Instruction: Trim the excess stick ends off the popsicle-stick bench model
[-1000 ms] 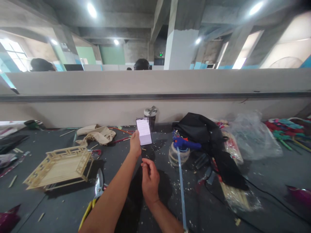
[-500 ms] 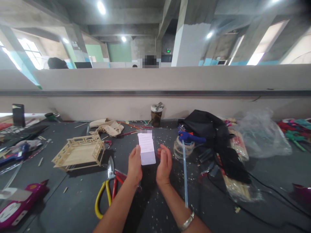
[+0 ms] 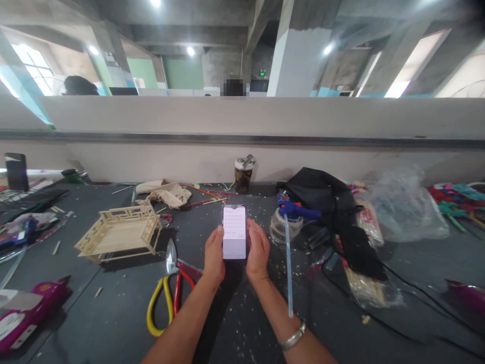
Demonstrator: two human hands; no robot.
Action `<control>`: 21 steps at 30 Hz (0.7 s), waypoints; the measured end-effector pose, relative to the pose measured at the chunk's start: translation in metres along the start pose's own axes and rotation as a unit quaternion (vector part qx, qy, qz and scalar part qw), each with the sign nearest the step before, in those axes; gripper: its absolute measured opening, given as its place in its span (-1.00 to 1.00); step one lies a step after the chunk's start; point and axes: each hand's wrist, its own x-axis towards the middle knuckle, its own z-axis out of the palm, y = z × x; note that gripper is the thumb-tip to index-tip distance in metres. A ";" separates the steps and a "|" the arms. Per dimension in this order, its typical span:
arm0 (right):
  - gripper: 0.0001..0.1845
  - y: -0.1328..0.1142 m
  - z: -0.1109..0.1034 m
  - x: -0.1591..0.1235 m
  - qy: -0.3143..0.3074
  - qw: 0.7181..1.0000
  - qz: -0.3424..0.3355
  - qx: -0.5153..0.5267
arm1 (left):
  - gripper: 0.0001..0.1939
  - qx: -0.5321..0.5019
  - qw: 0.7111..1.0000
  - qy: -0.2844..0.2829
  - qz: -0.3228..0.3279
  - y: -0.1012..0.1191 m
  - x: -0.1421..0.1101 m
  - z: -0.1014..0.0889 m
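Note:
Both of my hands hold a smartphone (image 3: 234,231) upright in front of me, its lit white screen facing me. My left hand (image 3: 214,255) grips its left edge and my right hand (image 3: 258,250) wraps its right edge, a silver bracelet on that wrist. Just left of my left arm lie yellow-and-red handled shears (image 3: 168,283) on the dark table (image 3: 94,323). A small bed frame built from wooden sticks (image 3: 119,233) stands further left. To the right of my hands a blue glue gun (image 3: 293,211) rests on a tape roll, with a long clear glue stick (image 3: 288,265) pointing toward me.
A lidded jar (image 3: 242,174) stands by the low partition wall. Black fabric (image 3: 329,202), a stick bundle in plastic (image 3: 369,278), a clear bag (image 3: 405,207) and a black cable lie to the right. A beige cloth (image 3: 162,192), a pink object (image 3: 30,306) and another phone (image 3: 17,171) are left.
My left hand drew the phone back from the far table toward me. My right hand came up and closed on its right edge. The view tilted down slightly.

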 end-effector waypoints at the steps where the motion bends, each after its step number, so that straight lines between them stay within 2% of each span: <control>1: -0.61 -0.001 0.000 0.000 -0.001 1.000 -0.002 -0.002 | -0.58 -0.002 1.000 -0.003 0.002 0.000 0.000 0.000; 13: -0.64 -0.006 0.000 -0.002 0.000 0.999 -0.016 -0.033 | -0.67 -0.006 1.000 -0.015 0.015 -0.002 -0.001 0.000; 21: -0.63 -0.004 0.001 -0.001 0.012 1.000 0.018 -0.008 | -0.67 0.001 1.000 -0.016 0.013 -0.006 0.000 -0.002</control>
